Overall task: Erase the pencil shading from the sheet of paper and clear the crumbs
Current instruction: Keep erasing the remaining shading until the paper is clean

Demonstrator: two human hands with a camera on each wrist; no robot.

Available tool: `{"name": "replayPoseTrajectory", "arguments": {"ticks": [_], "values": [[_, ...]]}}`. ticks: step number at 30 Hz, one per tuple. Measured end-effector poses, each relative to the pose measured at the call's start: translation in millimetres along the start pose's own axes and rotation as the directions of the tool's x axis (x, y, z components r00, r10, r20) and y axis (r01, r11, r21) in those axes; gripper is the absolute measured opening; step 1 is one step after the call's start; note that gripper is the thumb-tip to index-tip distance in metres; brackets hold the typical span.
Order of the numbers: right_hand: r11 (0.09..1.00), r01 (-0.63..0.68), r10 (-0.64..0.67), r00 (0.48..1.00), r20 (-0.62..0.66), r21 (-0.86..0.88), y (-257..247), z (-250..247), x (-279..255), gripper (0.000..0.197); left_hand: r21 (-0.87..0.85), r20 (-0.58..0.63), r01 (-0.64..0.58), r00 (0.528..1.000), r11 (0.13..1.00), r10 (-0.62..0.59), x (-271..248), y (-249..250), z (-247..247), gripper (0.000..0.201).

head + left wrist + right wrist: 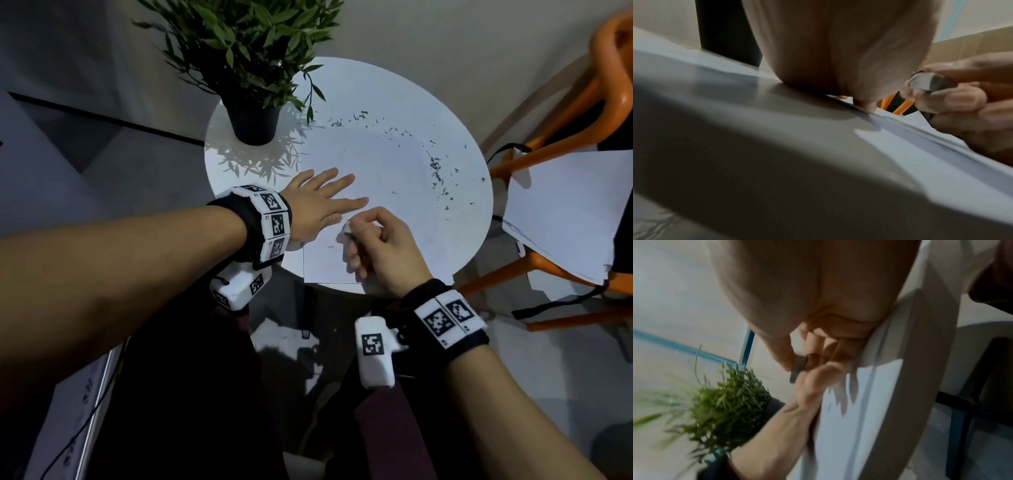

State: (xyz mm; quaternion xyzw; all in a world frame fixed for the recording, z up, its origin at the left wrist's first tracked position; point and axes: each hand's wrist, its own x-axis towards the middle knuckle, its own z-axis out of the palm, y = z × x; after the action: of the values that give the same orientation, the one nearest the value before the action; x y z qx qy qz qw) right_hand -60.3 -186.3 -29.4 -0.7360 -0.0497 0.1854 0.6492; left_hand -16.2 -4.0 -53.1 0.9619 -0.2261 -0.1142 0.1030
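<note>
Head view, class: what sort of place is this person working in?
Probably a corner of a home or small office: a small round white table with a potted plant, an orange chair holding loose papers beside it.

Dim room; table (pixel 455 113) brightly lit, plant (pixel 246 44) shadow falling toward 6 o'clock. Both wrist views blurred, near surfaces unfocused. Head view bends at edges.
</note>
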Motion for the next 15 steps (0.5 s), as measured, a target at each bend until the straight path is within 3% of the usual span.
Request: {"name": "replayPoseTrajectory", "arguments": {"ticks": [2, 6, 8, 9, 10, 11, 12, 13, 14, 15], "values": [[0.979, -0.098, 0.097, 0.995, 0.014, 0.179, -0.9, -0.7, -2.6, 0.018, 0.01, -0.003, 0.005, 1.0, 1.0, -0.005, 0.1, -1.3, -0.8, 0.048], [0.967, -0.252, 0.243, 0.953, 0.182, 0.028, -5.5, -9.4, -6.2, 0.024, 0.005, 0.003, -0.001, 1.0, 1.0, 0.001, 1.5, -3.1, 1.1, 0.048], [0.947, -0.316, 0.295, 0.923, 0.249, 0.05, -10.6, -3.2, -4.6, 0.021, -0.003, -0.013, -0.005, 1.0, 1.0, 0.005, 2.2, -4.0, 3.9, 0.048], [0.942, -0.308, 0.278, 0.939, 0.205, 0.135, -12.5, 0.9, -2.6, 0.017, -0.014, -0.02, -0.006, 1.0, 1.0, 0.006, 2.7, -4.5, 4.8, 0.049], [0.958, -0.221, 0.215, 0.975, 0.056, 0.18, -11.2, 2.1, 1.0, 0.013, -0.029, -0.023, -0.005, 1.0, 1.0, 0.005, 3.2, -4.5, 4.7, 0.049], [0.99, -0.094, 0.11, 0.981, -0.159, 0.105, -7.5, -2.3, 7.2, 0.011, -0.038, -0.019, -0.002, 1.0, 0.999, 0.001, 3.8, -4.8, 4.8, 0.051], [0.997, 0.007, -0.036, 0.928, -0.37, -0.078, -6.1, -8.4, 11.6, 0.011, -0.038, -0.015, 0.001, 1.0, 0.999, -0.001, 4.4, -4.7, 3.7, 0.054], [0.976, 0.064, -0.161, 0.855, -0.493, -0.207, -6.1, -14.8, 14.9, 0.011, -0.037, -0.012, 0.001, 1.0, 0.999, -0.002, 4.6, -5.2, 3.4, 0.062], [0.97, 0.121, -0.217, 0.824, -0.524, -0.211, -7.2, -19.2, 14.8, 0.012, -0.049, -0.014, 0.0, 1.0, 0.999, -0.001, 4.3, -4.8, 2.0, 0.072], [0.977, 0.175, -0.211, 0.847, -0.488, -0.119, -9.8, -20.4, 11.8, 0.012, -0.078, -0.022, 0.005, 1.0, 0.997, -0.007, 4.4, -4.8, 1.5, 0.084]]}}
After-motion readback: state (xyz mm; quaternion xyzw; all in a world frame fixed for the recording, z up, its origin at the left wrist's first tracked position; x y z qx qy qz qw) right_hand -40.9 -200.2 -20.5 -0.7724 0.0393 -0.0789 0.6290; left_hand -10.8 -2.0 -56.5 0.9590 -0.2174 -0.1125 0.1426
